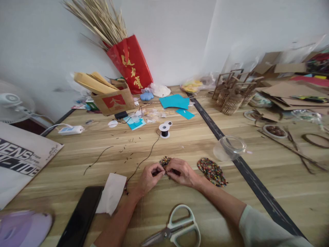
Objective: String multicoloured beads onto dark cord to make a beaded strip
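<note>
My left hand and my right hand meet above the table, fingertips pinched together. Whatever lies in the pinch is too small to make out. Just behind the fingers is a small pile of multicoloured beads, partly covered by my right hand. A black cord runs from a white spool down to my left wrist, where a few beads show on it. To the right of my right hand lies a coiled strand of multicoloured beads.
Light-handled scissors lie in front of me. A black phone and white paper are at left. A clear plastic jar stands to the right. Farther back are a cardboard box, blue cards and small woven baskets.
</note>
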`<state>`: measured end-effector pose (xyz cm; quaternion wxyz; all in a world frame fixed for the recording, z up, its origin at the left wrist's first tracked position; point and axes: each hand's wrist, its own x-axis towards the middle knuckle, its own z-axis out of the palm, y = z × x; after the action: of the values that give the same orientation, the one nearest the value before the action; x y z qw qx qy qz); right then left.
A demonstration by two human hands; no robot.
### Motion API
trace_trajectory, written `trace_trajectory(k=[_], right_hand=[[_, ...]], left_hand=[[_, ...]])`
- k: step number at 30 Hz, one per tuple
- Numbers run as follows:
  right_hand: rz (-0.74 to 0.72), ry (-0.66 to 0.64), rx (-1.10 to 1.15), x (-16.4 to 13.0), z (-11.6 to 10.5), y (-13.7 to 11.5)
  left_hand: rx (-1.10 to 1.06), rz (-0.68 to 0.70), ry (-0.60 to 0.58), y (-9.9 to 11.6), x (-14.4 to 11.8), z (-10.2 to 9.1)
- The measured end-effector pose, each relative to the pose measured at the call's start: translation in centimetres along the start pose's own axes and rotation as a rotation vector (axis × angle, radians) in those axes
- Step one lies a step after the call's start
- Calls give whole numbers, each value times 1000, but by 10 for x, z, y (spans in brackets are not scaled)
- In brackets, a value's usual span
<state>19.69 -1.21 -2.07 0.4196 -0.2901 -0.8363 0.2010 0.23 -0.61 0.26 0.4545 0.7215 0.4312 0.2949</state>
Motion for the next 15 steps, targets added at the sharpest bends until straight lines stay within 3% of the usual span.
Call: trace_trajectory(k=[15], right_hand=[[0,-11,6,0,0,-1]], left_hand=[[31,8,-4,-2,0,1]])
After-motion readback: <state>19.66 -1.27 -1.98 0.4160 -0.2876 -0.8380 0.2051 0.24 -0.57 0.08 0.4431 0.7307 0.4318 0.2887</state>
